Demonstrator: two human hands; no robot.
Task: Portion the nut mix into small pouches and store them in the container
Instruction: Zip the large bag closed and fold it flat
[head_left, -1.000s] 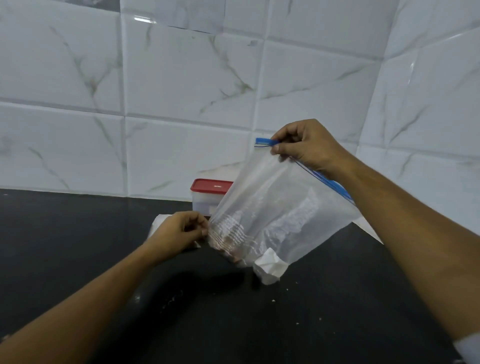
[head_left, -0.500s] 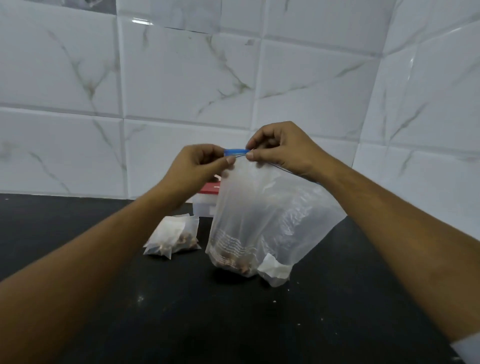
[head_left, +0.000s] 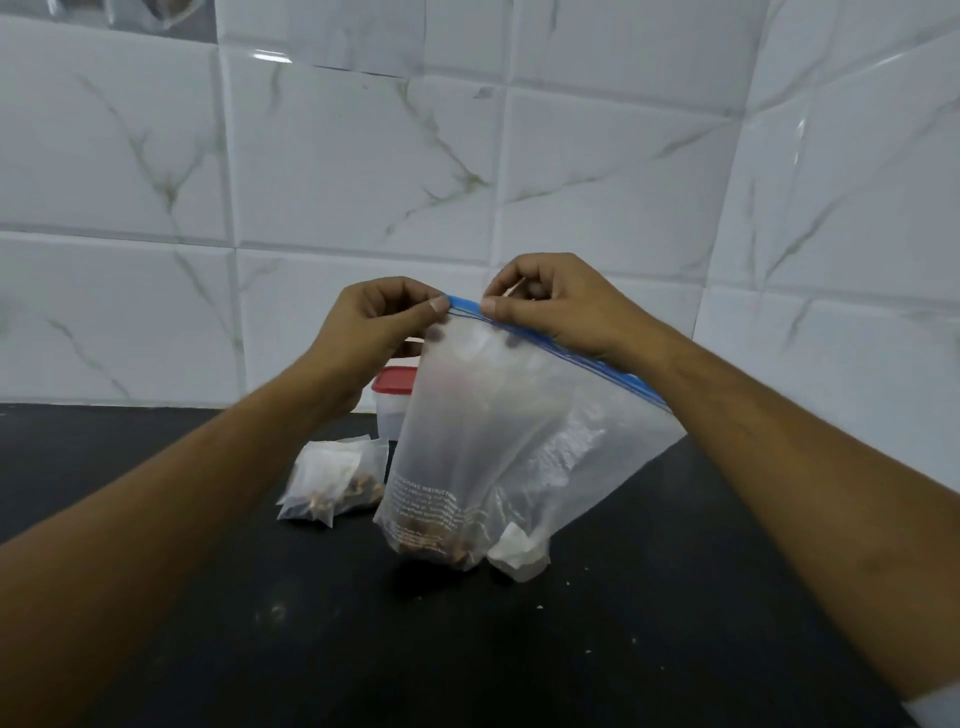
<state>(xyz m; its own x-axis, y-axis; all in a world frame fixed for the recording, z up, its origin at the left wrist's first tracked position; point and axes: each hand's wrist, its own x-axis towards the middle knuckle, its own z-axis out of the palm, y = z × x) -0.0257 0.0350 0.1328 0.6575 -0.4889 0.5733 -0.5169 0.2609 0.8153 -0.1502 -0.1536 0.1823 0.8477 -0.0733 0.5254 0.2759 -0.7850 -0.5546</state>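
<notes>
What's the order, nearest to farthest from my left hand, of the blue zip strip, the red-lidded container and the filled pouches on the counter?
1. blue zip strip, pinched by the left hand.
2. red-lidded container, just below the hand.
3. filled pouches, lower left on the counter.

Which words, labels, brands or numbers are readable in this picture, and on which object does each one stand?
"...WAVE INSTRUCTION...": white print low on the front of the large zip bag; its start and end are not legible.
Smaller white lines under that heading, on the same bag: too blurred to read.
Small pouches: no text visible.
Red-lidded container: no text visible on the part that shows.
</notes>
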